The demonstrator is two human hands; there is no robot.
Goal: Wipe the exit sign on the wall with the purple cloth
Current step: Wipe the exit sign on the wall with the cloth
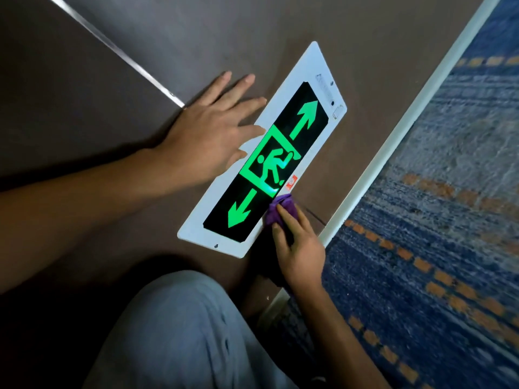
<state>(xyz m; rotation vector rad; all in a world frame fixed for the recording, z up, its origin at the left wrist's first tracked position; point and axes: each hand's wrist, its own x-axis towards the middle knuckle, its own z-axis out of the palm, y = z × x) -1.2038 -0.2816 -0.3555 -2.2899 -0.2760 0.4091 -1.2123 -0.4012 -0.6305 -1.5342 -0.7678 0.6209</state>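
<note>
The exit sign (306, 88) is a white-framed plate on the brown wall, low near the floor, with a black panel, two glowing green arrows and a running-figure symbol. My left hand (213, 130) lies flat with spread fingers on the wall, its fingertips over the sign's upper edge beside the symbol. My right hand (297, 248) grips the bunched purple cloth (276, 210) and presses it on the sign's lower white edge, next to the lower arrow and a small red sticker.
A brown wall (112, 80) with a thin metal strip (118, 50) carries the sign. A pale baseboard (393, 141) runs along the blue carpet (435, 220) with orange dashes. My knee in light trousers (182, 332) is raised at the bottom.
</note>
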